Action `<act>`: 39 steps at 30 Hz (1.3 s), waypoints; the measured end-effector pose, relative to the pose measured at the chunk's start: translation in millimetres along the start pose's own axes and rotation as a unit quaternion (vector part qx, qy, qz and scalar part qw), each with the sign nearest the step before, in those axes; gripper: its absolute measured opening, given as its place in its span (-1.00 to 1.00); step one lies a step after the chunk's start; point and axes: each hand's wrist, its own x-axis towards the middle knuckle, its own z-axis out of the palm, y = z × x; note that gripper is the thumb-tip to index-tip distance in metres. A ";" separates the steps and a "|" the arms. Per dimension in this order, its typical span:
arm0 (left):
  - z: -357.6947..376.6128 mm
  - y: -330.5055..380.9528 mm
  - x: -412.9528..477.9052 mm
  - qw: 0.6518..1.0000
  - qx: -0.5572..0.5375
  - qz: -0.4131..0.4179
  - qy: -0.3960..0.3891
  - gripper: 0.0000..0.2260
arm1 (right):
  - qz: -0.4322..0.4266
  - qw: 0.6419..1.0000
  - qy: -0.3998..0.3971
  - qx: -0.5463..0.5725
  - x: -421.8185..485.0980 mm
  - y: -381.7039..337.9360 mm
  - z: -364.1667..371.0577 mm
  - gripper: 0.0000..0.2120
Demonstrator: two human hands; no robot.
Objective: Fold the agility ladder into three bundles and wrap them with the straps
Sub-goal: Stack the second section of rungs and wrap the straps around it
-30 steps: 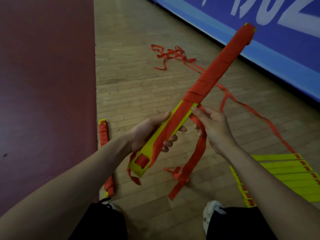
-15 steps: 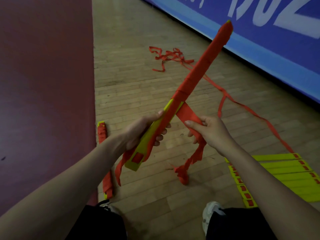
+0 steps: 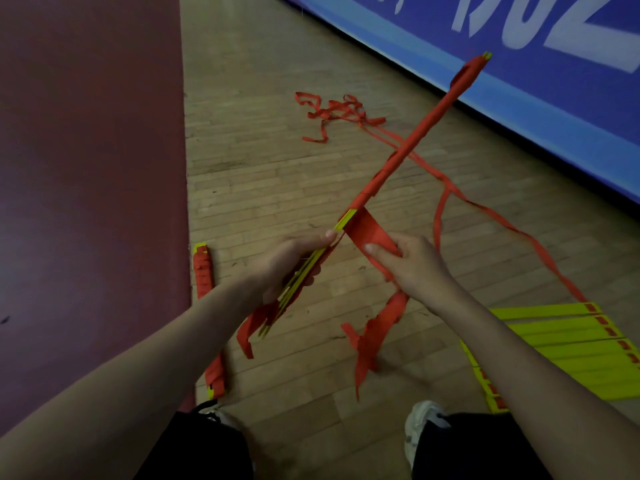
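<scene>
While the left hand [image 3: 291, 263] curls closed round the bare yellow near end of the bundle [image 3: 408, 144], held slanting above the floor [image 3: 270, 168], the right hand [image 3: 414, 266] just right of it pinches the red strap [image 3: 367, 230] between thumb and fingers — the strap's loose tail hangs below. Left of the bundle a second bundle [image 3: 203, 275] lies wrapped on the floor; to its right, flat yellow rungs [image 3: 554, 348]. Beyond it — a strap tangle [image 3: 332, 110].
</scene>
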 end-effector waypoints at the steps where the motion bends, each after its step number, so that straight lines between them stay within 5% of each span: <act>1: 2.4 -2.5 2.0 1.000 0.005 -0.004 0.015 -0.74 | -0.009 1.000 0.009 -0.021 -0.6 -1.3 2.6 -0.75; 10: 17.7 -17.0 14.5 0.990 0.075 0.019 0.115 -0.63 | 0.027 0.995 0.080 0.060 -0.5 0.4 18.9 -0.54; 17: 16.8 -11.8 12.0 0.950 0.251 0.117 0.144 -0.52 | 0.085 0.980 0.082 0.160 -4.6 -4.5 20.6 -0.78; 22: 11.8 -7.7 6.4 0.969 0.212 0.111 0.057 -0.43 | 0.092 0.967 0.066 0.229 -2.2 -7.1 20.3 -0.84; 28: 5.5 1.6 -12.0 0.987 0.051 -0.029 -0.147 -0.60 | 0.091 0.959 0.062 0.262 -1.5 -12.2 20.6 -0.91; 35: -8.5 1.7 -11.9 0.960 -0.062 -0.063 -0.266 -0.75 | 0.080 0.952 0.068 0.288 -0.9 -14.6 16.5 -0.90; 39: -6.2 4.5 -12.8 0.961 -0.062 -0.051 -0.266 -0.72 | 0.079 0.949 0.077 0.296 -0.8 -14.9 16.4 -0.89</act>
